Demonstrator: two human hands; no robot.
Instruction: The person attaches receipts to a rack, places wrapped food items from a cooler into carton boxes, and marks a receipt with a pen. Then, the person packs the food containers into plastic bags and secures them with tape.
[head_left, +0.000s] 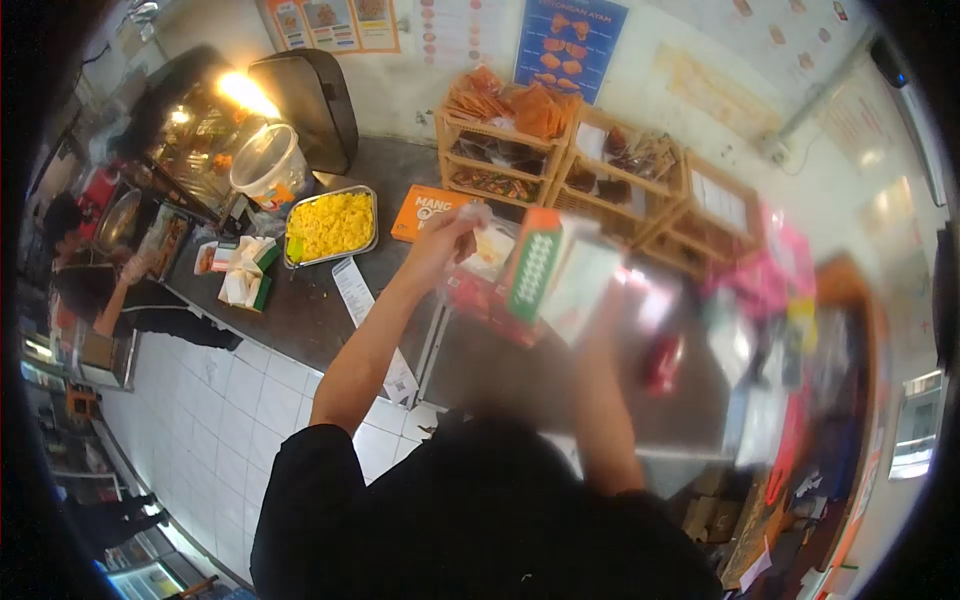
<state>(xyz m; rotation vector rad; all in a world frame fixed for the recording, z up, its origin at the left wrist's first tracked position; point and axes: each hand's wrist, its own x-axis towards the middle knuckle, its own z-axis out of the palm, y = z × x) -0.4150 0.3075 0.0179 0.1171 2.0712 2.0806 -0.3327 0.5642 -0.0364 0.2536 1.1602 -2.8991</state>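
My left hand [452, 240] is closed, its fingers pinching the edge of what looks like a clear plastic bag [490, 305] with red print. Just right of it, a food box [540, 265] with a green and orange side and a white face is tilted above the counter, partly over the bag. My right hand [603, 305], blurred and hazy, is at the box's right side and appears to grip it; its separate fingers cannot be made out. Behind my left hand lies an orange printed box [430, 212].
A metal tray of yellow rice [330, 226], a clear bucket [268, 168] and an open food box [247, 275] stand left. A long paper slip [368, 310] crosses the counter. Wooden racks [560, 150] with packets line the back. A co-worker [100, 280] is at far left.
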